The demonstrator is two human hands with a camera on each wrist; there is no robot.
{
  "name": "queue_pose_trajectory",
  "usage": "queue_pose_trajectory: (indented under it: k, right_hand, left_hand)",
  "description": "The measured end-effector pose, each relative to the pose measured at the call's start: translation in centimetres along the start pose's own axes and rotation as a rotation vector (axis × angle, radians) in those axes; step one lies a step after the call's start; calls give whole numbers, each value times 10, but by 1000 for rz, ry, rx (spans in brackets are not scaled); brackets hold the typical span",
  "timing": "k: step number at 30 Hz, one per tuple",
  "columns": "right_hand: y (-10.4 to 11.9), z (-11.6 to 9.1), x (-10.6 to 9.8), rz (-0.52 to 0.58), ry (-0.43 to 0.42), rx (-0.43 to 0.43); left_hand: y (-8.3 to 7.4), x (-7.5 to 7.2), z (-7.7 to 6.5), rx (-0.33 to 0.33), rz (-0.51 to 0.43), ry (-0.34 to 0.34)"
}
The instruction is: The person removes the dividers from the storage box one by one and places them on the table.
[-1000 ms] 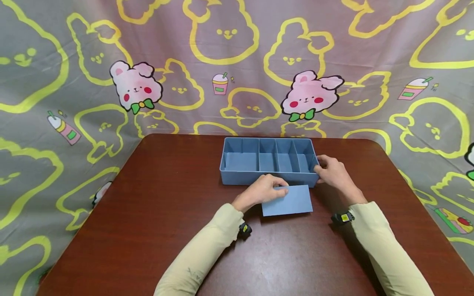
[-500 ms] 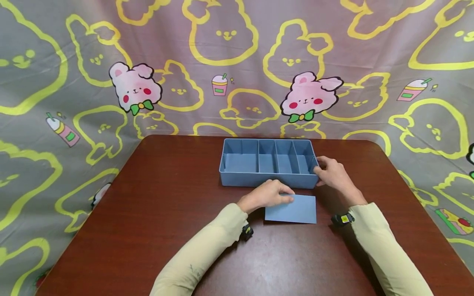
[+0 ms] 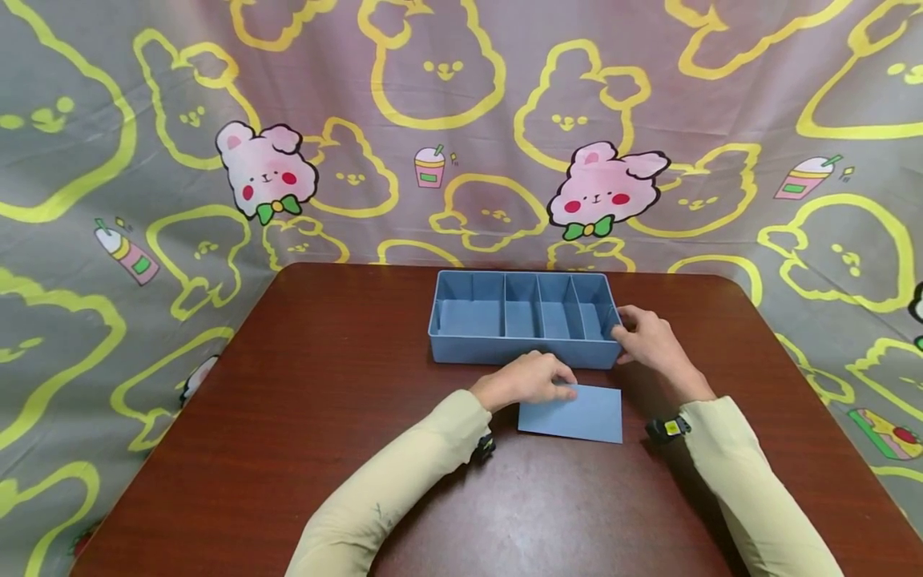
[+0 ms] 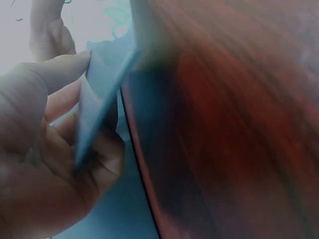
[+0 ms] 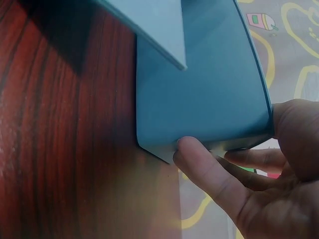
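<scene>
A long blue box (image 3: 497,350) with upright dividers stands on the table, its front wall also showing in the right wrist view. In front of it my left hand (image 3: 530,379) pinches a flat blue panel (image 3: 577,415) by its upper left part. Seen from the left wrist, the panel (image 4: 102,102) sits between the thumb and the fingers. My right hand (image 3: 652,344) holds the box's right end. In the right wrist view its thumb (image 5: 199,159) lies against the end near a front corner, while the other fingers reach along the end wall.
The box has one wide compartment at left and several narrower ones at right. Reddish-brown wood covers the table (image 3: 324,361). Behind it hangs a curtain (image 3: 490,144) with yellow rabbit outlines. A small black device (image 3: 667,427) is strapped to the right wrist.
My left hand has brought the panel a little toward me and to the right, away from the box front, and its tilt has changed. The right hand stays at the box's end.
</scene>
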State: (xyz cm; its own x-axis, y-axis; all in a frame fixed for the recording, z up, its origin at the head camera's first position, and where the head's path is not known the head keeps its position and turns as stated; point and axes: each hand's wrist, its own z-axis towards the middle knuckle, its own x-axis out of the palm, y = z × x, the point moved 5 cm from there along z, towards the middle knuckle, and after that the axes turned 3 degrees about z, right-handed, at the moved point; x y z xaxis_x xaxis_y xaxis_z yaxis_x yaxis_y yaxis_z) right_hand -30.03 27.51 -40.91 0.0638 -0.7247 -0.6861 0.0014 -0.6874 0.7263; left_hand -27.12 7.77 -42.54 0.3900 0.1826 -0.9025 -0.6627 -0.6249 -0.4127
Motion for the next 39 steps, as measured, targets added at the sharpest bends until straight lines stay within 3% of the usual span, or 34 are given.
queue_pose_trajectory:
  k: [11, 20, 29, 39]
  right_hand:
    - [1, 0, 0, -3, 5, 7]
    - [2, 0, 1, -11, 2, -5]
    - [1, -1, -1, -21, -5, 0]
    - [1, 0, -1, -30, -4, 0]
  left_hand:
    - [-8, 5, 4, -8, 123, -14]
    - [-16, 5, 1, -114, 100, -8]
    - [-23, 4, -3, -138, 124, -33]
    - [-21, -4, -4, -142, 134, -100]
